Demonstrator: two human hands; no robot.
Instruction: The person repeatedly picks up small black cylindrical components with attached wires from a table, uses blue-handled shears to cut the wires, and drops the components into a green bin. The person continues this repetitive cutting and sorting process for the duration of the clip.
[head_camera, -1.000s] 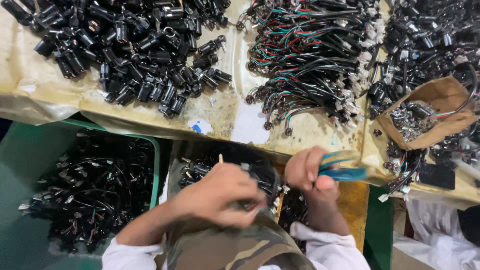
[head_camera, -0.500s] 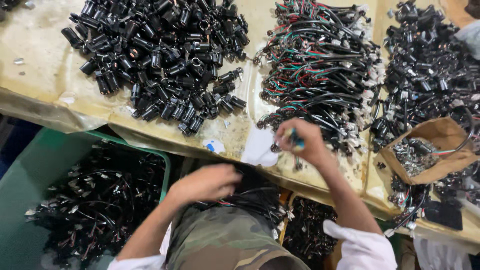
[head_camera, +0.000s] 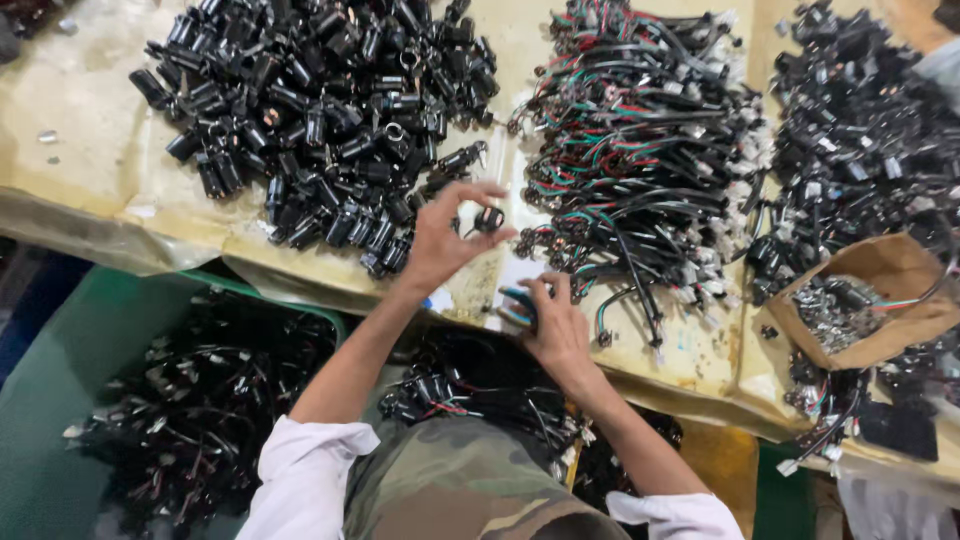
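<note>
left hand (head_camera: 440, 240) pinches a small black cylindrical connector (head_camera: 489, 218) beside the black connector heap (head_camera: 320, 110); right hand (head_camera: 555, 325) clamps teal-handled pliers (head_camera: 517, 303), seemingly mid-pickup; joining it to a wire likely needs alignment.

The pile of black cylindrical parts (head_camera: 320, 110) is cut off by the top edge, as is the bundle of coloured wire harnesses (head_camera: 640, 150). The blue-handled tool (head_camera: 515, 303) is largely covered by the right hand (head_camera: 555, 325). The contents of the cardboard box (head_camera: 880, 300) are too small to be identified. The green bin (head_camera: 60, 400) is cropped at the left edge.
</note>
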